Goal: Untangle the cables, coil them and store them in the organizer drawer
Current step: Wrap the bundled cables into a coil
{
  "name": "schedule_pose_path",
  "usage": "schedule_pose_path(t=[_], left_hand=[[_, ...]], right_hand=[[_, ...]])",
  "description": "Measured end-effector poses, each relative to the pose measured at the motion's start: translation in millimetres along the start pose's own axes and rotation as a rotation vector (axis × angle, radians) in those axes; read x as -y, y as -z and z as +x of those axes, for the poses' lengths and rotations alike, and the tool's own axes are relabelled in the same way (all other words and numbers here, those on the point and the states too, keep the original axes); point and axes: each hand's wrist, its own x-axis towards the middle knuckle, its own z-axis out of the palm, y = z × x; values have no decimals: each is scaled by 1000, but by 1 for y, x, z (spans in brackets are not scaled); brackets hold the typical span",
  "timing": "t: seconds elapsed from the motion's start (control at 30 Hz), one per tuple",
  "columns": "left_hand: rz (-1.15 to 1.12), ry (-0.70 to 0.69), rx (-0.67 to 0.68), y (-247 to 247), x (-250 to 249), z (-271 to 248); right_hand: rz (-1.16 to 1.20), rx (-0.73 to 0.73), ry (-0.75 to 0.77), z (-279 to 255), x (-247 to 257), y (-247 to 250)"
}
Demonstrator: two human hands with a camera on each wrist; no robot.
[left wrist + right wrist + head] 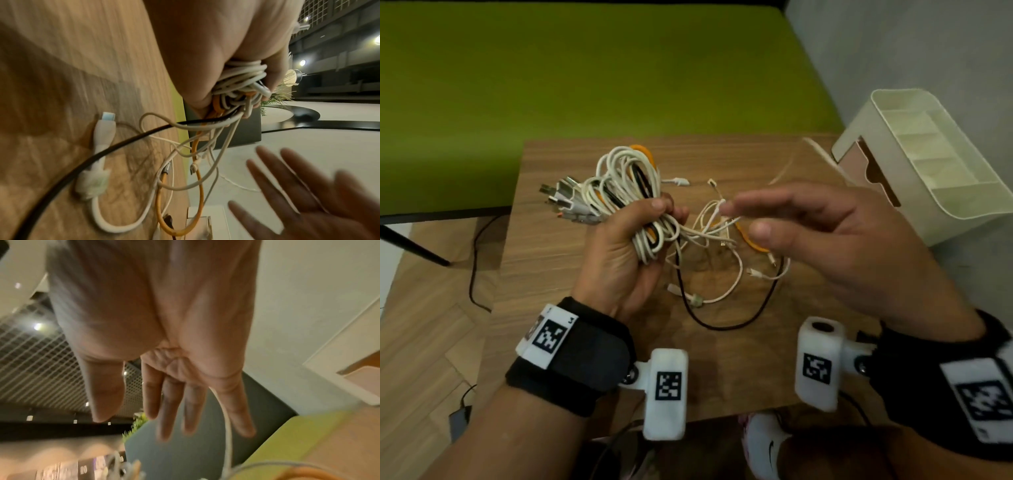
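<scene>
My left hand (640, 233) grips a tangled bundle of cables (619, 185), mostly white with orange and black strands, held above the wooden table (571, 274). Several USB plugs (558, 198) stick out of the bundle to the left. Loose ends hang down from the fist: a black cable (722, 325), an orange cable (753, 243) and thin white ones (726, 291) lying on the table. In the left wrist view the fist (216, 56) closes round the cable coils (240, 81). My right hand (808, 226) hovers to the right, fingers straight and spread (195, 410), holding nothing; a blurred white cable (822, 154) swings past it.
A cream organizer box (928, 161) with open top compartments stands at the table's back right corner, its drawer front facing left. A green bench (585, 85) lies behind the table. A black cord (474, 267) runs over the wood floor at left.
</scene>
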Motion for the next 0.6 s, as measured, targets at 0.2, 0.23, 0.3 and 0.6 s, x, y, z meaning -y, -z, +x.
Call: schedule_pose_path(t=[0.2, 0.23, 0.3, 0.6], left_hand=[[-67, -46, 37, -2, -3, -1], [-82, -48, 81, -3, -3, -3], [-106, -37, 166, -10, -2, -9], [-185, 130, 117, -28, 9, -25]], right_hand=[[475, 129, -444, 6, 0, -14], [478, 109, -506, 8, -4, -23], [513, 35, -549, 14, -12, -39], [686, -197, -385, 23, -23, -46]])
